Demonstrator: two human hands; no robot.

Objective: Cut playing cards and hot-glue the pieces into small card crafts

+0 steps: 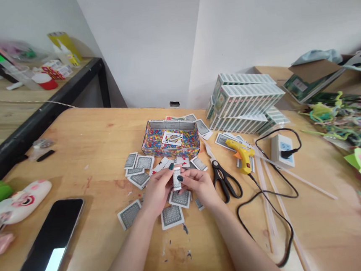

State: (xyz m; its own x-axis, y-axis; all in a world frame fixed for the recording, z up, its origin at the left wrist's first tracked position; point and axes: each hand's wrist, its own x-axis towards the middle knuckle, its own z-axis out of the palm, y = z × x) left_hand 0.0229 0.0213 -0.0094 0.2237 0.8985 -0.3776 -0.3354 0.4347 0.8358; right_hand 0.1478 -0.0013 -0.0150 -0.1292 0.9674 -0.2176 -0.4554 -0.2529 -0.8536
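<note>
Between my two hands is a narrow piece of playing card (177, 179), patterned back facing up; whether it is cut or folded I cannot tell. My left hand (160, 187) pinches its left edge, and my right hand (199, 184) grips its right side with the thumb on top. Around them lie loose playing cards (172, 217), some face down and some face up. Just beyond stands an open box (171, 150) with a colourful speckled pattern and a playing card (172, 138) inside. Black-handled scissors (222, 178) rest right of my right hand, blades pointing away.
A yellow glue gun (241, 155) lies at the right, its black cable looping near clear glue sticks (281, 202) and a white power socket (282, 151). Stacked card packs (244, 102) stand behind. A phone (46, 248) and a white squishy toy (31, 201) lie left.
</note>
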